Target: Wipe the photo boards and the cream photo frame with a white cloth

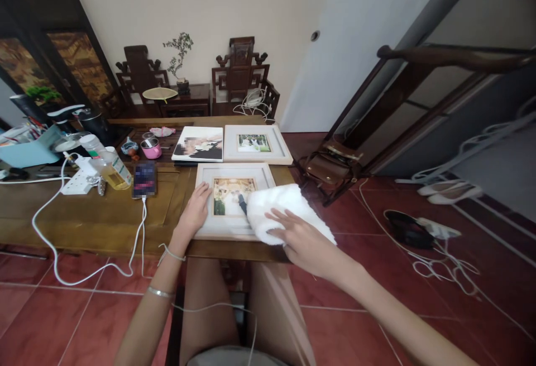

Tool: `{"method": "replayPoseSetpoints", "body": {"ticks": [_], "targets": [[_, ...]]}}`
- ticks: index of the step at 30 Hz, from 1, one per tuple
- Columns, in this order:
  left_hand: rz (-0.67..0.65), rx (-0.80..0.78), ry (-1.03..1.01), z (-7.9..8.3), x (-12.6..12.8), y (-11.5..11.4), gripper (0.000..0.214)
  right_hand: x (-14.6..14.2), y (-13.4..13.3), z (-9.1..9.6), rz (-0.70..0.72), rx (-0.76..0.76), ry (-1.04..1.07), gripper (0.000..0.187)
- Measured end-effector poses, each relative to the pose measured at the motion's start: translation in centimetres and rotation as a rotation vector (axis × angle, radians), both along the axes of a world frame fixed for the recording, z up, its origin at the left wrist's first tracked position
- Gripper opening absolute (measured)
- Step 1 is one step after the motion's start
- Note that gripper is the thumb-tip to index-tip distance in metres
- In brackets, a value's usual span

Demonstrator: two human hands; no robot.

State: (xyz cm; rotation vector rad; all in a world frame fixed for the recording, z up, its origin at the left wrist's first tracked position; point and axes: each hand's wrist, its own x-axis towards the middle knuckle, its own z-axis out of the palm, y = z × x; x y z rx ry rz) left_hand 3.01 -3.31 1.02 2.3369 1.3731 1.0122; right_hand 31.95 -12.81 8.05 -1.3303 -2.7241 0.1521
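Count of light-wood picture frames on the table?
2: one at the near edge of the table, partly under the white cloth and left hand; one behind it, right of the photo panel. Any beneath the panel would be hidden.

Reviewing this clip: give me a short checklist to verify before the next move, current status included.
1. Left hand at the near picture frame: ok, touching its left side.
2. White cloth under the right hand: ok, covering part of the frame's right side.
3. Frame supported: ok, lying on the table.
4. Phone and bottle of yellow liquid apart from the cloth: ok, both left of the frame.
5. Lap free of cables: not ok, a thin cable crosses it and might snag.
6. Frame surface beneath the cloth: cannot tell, hidden.
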Motion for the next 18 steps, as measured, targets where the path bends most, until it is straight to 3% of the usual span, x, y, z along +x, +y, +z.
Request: {"method": "replayPoseSetpoints", "body": {"ticks": [3,8,11,14,18], "targets": [[-0.015,0.004,0.018,0.0,-0.1,0.1,0.058,-0.1,2.9,-0.7,-0.075,0.042,0.002,0.056],[-0.029,-0.004,0.064,0.0,-0.3,0.1,0.06,-1.3,11.0,-1.1,-0.194,0.136,-0.062,0.05],[-0.011,-0.016,0.091,0.0,-0.4,0.0,0.059,-2.0,13.8,-0.9,-0.202,0.162,-0.098,0.048],[0.033,-0.032,0.092,-0.1,-0.3,-0.1,0.057,-2.1,13.2,-0.7,-0.142,0.165,-0.134,0.046],[0.071,-0.052,0.068,-0.2,-0.1,-0.3,0.055,-1.2,7.3,-0.4,-0.037,0.119,-0.126,0.045]]}}
